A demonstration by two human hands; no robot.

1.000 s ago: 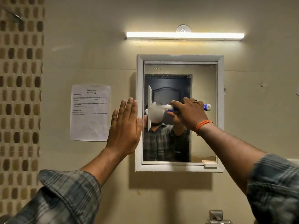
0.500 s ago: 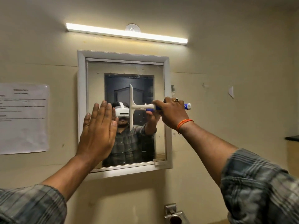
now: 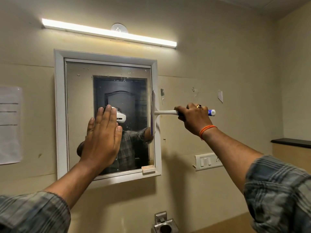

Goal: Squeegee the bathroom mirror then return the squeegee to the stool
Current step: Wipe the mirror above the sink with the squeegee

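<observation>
A small, plain bathroom, seen at the mirror wall.

A white-framed mirror (image 3: 107, 115) hangs on a cream-painted wall (image 3: 227, 64), with a lit tube light (image 3: 107, 32) fixed just above it. The glass reflects a dark panelled door (image 3: 121, 101) across the room. Below the mirror a metal fitting (image 3: 164, 223) juts from the wall. To the right are a white switch plate (image 3: 208, 161) and a dark ledge (image 3: 291, 142); to the left, a printed paper notice (image 3: 10, 125) is stuck to the wall. The paint is marked and scuffed, with scraps of torn paper (image 3: 220, 96) near the frame.
</observation>
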